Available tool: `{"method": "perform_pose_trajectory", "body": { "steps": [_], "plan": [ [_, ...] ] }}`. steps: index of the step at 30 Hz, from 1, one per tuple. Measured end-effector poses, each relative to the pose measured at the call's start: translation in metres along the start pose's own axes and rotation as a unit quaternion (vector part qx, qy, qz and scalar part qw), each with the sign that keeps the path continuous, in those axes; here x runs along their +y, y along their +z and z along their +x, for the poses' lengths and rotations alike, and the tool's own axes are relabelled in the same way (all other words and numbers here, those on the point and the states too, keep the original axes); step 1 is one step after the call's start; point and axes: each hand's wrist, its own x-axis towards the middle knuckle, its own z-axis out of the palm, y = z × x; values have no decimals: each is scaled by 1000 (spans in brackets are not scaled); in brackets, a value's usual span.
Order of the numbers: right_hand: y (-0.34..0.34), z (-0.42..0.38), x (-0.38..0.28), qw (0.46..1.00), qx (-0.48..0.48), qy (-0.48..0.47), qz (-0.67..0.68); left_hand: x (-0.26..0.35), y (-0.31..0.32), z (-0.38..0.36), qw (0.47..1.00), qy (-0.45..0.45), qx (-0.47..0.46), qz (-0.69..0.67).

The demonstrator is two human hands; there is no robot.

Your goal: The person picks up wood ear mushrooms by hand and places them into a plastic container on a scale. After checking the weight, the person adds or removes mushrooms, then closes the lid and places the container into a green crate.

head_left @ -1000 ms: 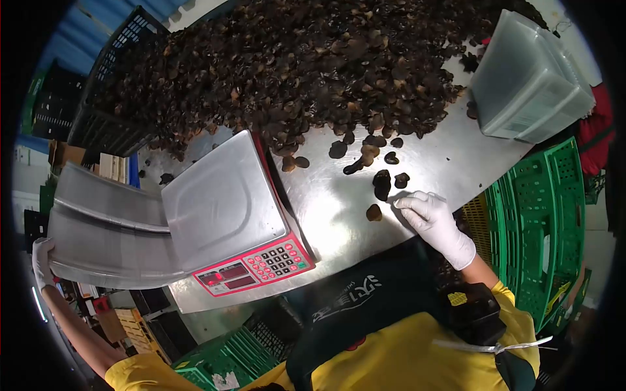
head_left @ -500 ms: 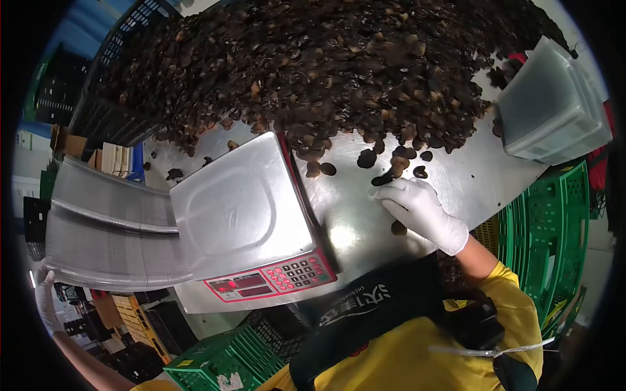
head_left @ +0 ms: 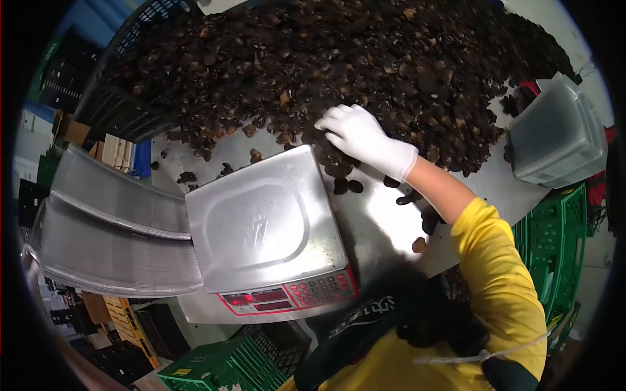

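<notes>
My right hand (head_left: pixel 362 135), in a white glove, lies on the front edge of a big heap of dark brown, glossy mushroom-like pieces (head_left: pixel 391 72). Its fingers are spread over the pieces, and nothing shows in its grip. At the far left edge, my left hand (head_left: pixel 29 262) is blurred and partly cut off, beside the outer end of the stacked clear plastic trays (head_left: pixel 117 251); its fingers cannot be made out. Between the hands stands a digital scale (head_left: pixel 261 221) with a bare steel plate and lit red display.
A clear plastic tub (head_left: pixel 557 133) stands at the right on the metal table (head_left: pixel 372 241). Loose dark pieces (head_left: pixel 427 220) lie near my right forearm. A black crate (head_left: pixel 124 107) is at the back left; green crates (head_left: pixel 557 241) stand right and below (head_left: pixel 222 365).
My right hand has moved up and left from the loose pieces on the table to the heap. My left hand has shifted up along the tray stack's outer end. The view has tilted slightly.
</notes>
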Motion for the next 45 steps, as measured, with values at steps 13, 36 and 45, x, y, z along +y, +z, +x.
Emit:
{"method": "perform_pose_trajectory", "body": {
  "steps": [13, 36, 45],
  "plan": [
    [108, 134, -11, 965, -173, -137, -139, 42, -5, 21, 914, -198, 33, -352],
    [-155, -191, -31, 965, -243, 61, -82, 1, 23, 9, 867, 135, 267, 399],
    [30, 57, 9, 992, -18, -91, 80, -31, 24, 26, 850, 179, 344, 357]
  ]
}}
